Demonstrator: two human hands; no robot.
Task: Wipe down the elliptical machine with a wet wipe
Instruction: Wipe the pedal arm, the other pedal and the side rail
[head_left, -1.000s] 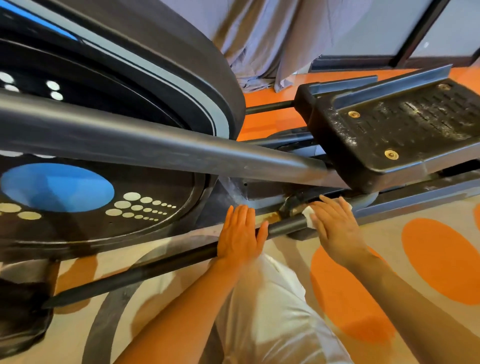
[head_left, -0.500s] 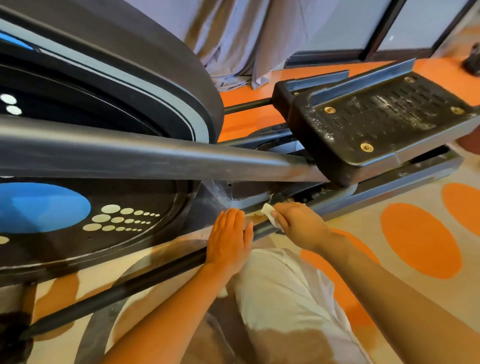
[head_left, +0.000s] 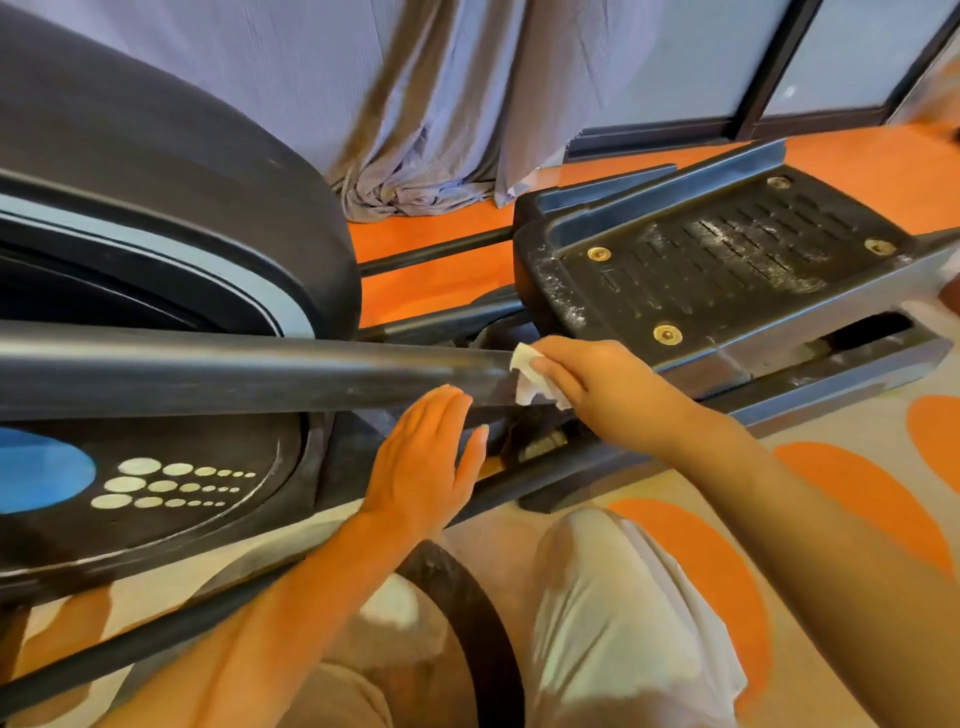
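- R hand (head_left: 597, 382): fingers pinch wet wipe (head_left: 527, 376) vs pedal arm (head_left: 234, 371), near pedal (head_left: 727, 265).
- L hand (head_left: 423, 462): flat, holds nothing.
- Tip: firm full-length strokes; dusty pedal prob. next.

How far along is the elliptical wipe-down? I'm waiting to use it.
Nothing looks clearly finished. In hand: the right hand holds the wet wipe against the thick bar by the pedal, while the left hand is flat lower down. Left: the pedal shows whitish dust, so plenty remains.
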